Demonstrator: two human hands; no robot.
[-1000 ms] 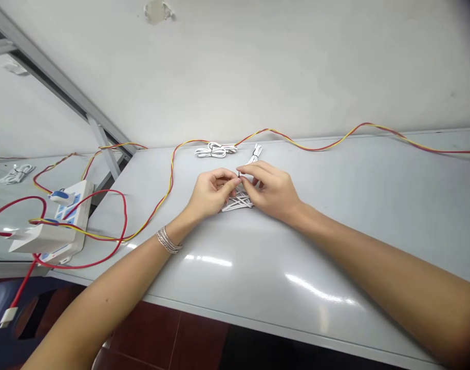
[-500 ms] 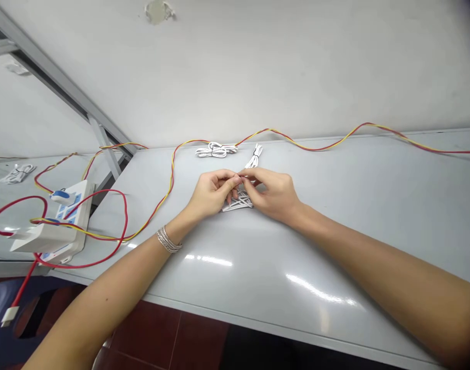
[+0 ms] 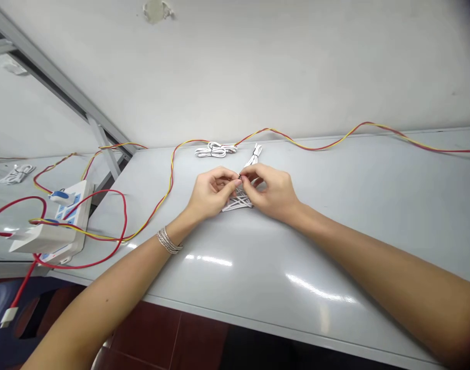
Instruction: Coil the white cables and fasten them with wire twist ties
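My left hand and my right hand meet over the table, thumbs and forefingers pinched close together. Between their fingertips shows a tiny dark piece of a thin tie, mostly covered by the fingers. Under both hands lies white cord in crossing strands, partly hidden. Just beyond my right fingers is a narrow white cable bundle with a dark tie round it; whether it joins the crossed cord I cannot tell. A coiled white cable, also tied in black, rests farther back to the left.
Along the wall, a twisted red and yellow wire crosses the grey table. On the left are a power strip with plugs, a white adapter, a looping red cable and another white cable bundle.
My fingertips have shifted slightly and parted a little, and the dark tie now shows between them. The cables on the table look unmoved.
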